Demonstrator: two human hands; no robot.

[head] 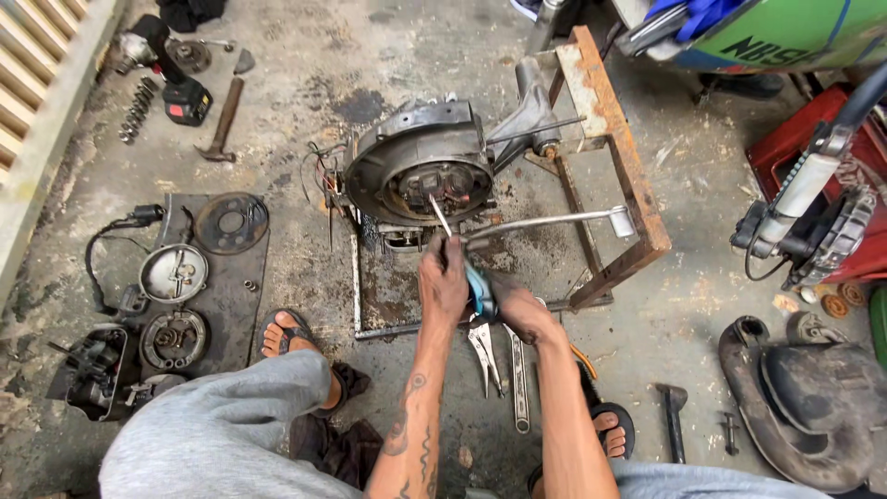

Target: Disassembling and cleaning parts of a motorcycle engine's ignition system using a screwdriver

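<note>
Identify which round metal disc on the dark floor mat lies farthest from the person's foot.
The rusty dark flat disc at the mat's top right; the silvery disc and the grey drum-like disc lie nearer the foot.

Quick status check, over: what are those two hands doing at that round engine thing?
Left hand grips a thin metal tool poked into the engine. Right hand holds a blue-handled tool. Pliers and wrench lie below; nothing blocking.

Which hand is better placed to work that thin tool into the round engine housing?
Probably left. The left hand already grips the thin metal rod whose tip sits inside the round grey engine housing; the right hand holds a blue-handled tool lower down.
</note>
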